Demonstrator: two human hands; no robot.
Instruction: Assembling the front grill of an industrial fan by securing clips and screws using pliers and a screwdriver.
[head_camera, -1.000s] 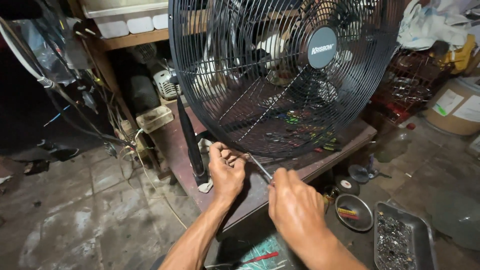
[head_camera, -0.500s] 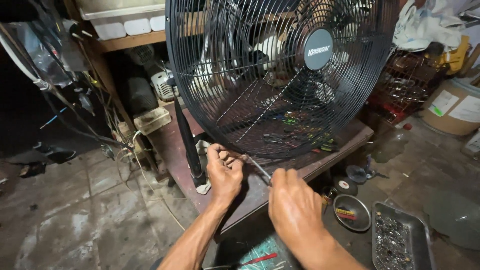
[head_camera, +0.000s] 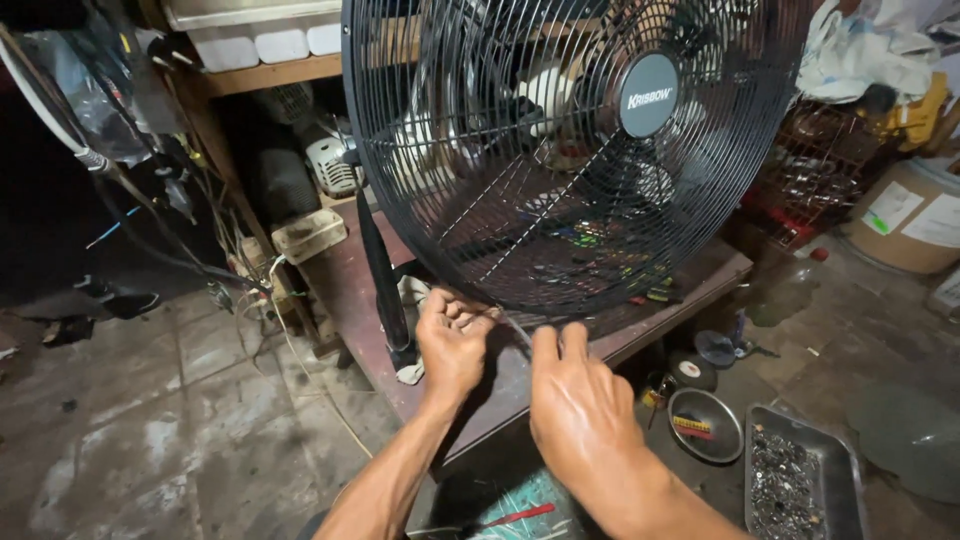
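Two bare hands worked at the bottom rim of a large black fan guard (head_camera: 560, 150) standing on a worn brown workbench (head_camera: 340, 290) — much as they had half a second earlier, though the view had drifted slightly and the fan sat a little higher and further right in the picture. The left hand (head_camera: 452, 345) was closed in a loose fist against the lower wires of the grille, fingers curled around something too small to make out. The right hand (head_camera: 580, 410), just beside it, pinched a thin metal tool (head_camera: 518, 328) whose tip reached the guard's rim; how firmly it was held could not be told. A round grey badge (head_camera: 647, 95) sat at the grille's centre. To the right, a tan cardboard drum (head_camera: 905, 215) carried a pale rectangular label with a green patch. On the floor below stood a round metal bowl (head_camera: 705, 425) and a grey tray of small dark parts (head_camera: 795, 480) — near each other.
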